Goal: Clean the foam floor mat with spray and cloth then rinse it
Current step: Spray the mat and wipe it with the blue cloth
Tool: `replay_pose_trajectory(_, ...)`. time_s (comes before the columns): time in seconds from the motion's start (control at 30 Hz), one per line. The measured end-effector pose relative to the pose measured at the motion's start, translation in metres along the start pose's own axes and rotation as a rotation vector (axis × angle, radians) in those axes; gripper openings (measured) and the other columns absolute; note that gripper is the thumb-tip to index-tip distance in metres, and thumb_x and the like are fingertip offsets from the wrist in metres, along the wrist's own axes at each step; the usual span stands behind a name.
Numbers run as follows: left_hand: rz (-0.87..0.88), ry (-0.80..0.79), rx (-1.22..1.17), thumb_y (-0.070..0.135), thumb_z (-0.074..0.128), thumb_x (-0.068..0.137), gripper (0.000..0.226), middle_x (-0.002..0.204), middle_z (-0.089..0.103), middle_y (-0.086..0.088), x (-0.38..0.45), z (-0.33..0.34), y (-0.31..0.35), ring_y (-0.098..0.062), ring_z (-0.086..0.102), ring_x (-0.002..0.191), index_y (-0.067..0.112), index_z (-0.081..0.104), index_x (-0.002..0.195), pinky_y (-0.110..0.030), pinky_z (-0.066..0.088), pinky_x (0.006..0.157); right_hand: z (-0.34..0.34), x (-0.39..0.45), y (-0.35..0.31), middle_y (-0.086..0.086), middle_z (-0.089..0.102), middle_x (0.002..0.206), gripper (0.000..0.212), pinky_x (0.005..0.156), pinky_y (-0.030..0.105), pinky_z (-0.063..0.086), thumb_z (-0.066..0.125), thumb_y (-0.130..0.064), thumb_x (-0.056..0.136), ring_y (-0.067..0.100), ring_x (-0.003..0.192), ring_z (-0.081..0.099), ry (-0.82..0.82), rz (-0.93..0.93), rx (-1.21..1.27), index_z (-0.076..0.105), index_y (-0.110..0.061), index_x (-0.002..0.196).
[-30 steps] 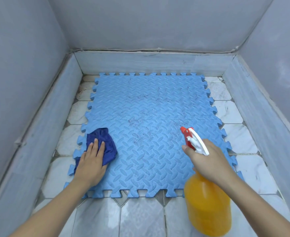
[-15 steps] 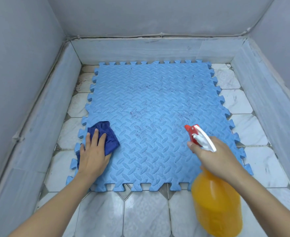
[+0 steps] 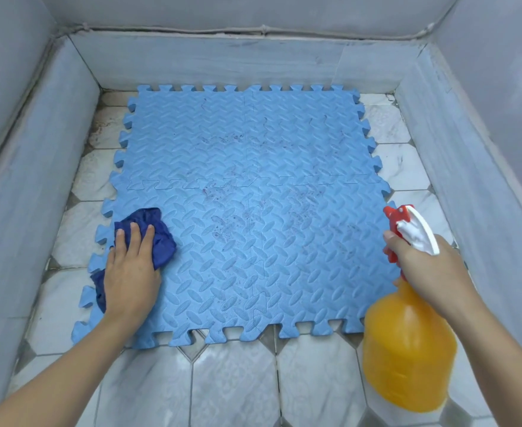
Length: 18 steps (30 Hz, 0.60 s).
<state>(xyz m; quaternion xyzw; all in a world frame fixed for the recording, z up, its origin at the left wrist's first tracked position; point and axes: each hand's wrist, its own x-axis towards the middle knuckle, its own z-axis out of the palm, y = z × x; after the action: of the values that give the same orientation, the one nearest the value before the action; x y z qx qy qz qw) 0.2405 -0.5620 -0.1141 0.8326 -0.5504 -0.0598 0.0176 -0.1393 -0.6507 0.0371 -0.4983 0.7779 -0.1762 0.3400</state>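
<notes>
A light blue foam floor mat [image 3: 247, 211] made of interlocking tiles lies on the tiled floor, with purplish dirt marks across its middle. My left hand [image 3: 130, 272] rests flat, fingers straight, on a crumpled dark blue cloth [image 3: 158, 232] at the mat's left near corner. My right hand [image 3: 423, 269] grips the neck of an orange spray bottle [image 3: 407, 355] with a white and red trigger head [image 3: 407, 226], held above the mat's right near edge with the nozzle pointing toward the mat.
White marble-patterned floor tiles [image 3: 238, 383] surround the mat. Low grey stone walls [image 3: 216, 63] enclose the floor at the back, left and right, close to the mat's edges.
The view has shifted so the mat sits lower and more central. My right hand with the bottle has moved right, toward the mat's right edge. My left hand stays on the cloth.
</notes>
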Motion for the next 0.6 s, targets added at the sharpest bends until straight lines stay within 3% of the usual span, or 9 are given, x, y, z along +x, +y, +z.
replay_pose_trajectory(0.07, -0.023, -0.004, -0.061, -0.01, 0.061, 0.076, 0.069, 0.15, 0.035, -0.019, 0.0, -0.008, -0.001, -0.04, 0.03, 0.139, 0.004, 0.042, 0.141, -0.055, 0.038, 0.103, 0.0, 0.0, 0.003, 0.008, 0.069, 0.08, 0.023, 0.07, 0.047, 0.059, 0.063, -0.043, 0.087, 0.027, 0.067, 0.066, 0.01, 0.021, 0.023, 0.065, -0.02, 0.085)
replay_pose_trajectory(0.13, -0.089, 0.021, -0.152, -0.013, 0.054, 0.078, 0.062, 0.146, 0.042, -0.017, 0.002, -0.022, 0.001, -0.04, 0.041, 0.131, 0.004, 0.046, 0.136, -0.056, 0.045, 0.09, 0.0, 0.001, 0.007, 0.009, 0.068, 0.081, 0.031, 0.07, 0.049, 0.059, 0.064, -0.044, 0.086, 0.027, 0.065, 0.066, 0.013, 0.047, 0.021, 0.064, -0.014, 0.093)
replay_pose_trajectory(0.23, -0.159, 0.113, -0.249, -0.013, 0.048, 0.076, 0.052, 0.122, 0.059, -0.022, 0.009, -0.04, 0.013, -0.047, 0.057, 0.096, 0.005, 0.049, 0.125, -0.049, 0.043, 0.071, -0.008, -0.001, 0.015, 0.012, 0.065, 0.083, 0.032, 0.057, 0.04, 0.057, 0.065, -0.041, 0.087, 0.027, 0.061, 0.065, 0.022, 0.038, 0.048, 0.061, -0.011, 0.097)
replay_pose_trajectory(0.33, -0.177, 0.172, -0.359, -0.012, 0.044, 0.075, 0.051, 0.11, 0.06, -0.024, 0.021, -0.048, 0.037, -0.046, 0.056, 0.091, 0.008, 0.051, 0.122, -0.049, 0.042, 0.074, -0.025, -0.011, 0.027, 0.011, 0.063, 0.097, 0.022, 0.051, 0.029, 0.05, 0.065, -0.037, 0.09, 0.019, 0.067, 0.065, 0.088, -0.02, 0.096, 0.059, -0.016, 0.094)
replay_pose_trajectory(0.5, -0.053, 0.188, -0.512, -0.009, 0.044, 0.079, 0.048, 0.115, 0.059, -0.02, 0.039, -0.062, 0.113, -0.043, 0.055, 0.097, 0.011, 0.052, 0.122, -0.047, 0.041, 0.082, -0.064, -0.031, 0.054, 0.01, 0.062, 0.095, 0.016, 0.072, 0.043, 0.056, 0.065, -0.038, 0.09, 0.027, 0.073, 0.067, 0.218, -0.032, 0.145, 0.06, -0.024, 0.086)
replay_pose_trajectory(0.6, 0.062, 0.159, -0.606, -0.005, 0.044, 0.083, 0.044, 0.118, 0.058, -0.017, 0.042, -0.069, 0.169, -0.04, 0.054, 0.101, 0.011, 0.051, 0.123, -0.045, 0.041, 0.085, -0.092, -0.041, 0.075, 0.01, 0.062, 0.092, 0.021, 0.072, 0.039, 0.054, 0.062, -0.041, 0.091, 0.029, 0.077, 0.067, 0.293, -0.008, 0.141, 0.062, -0.02, 0.088)
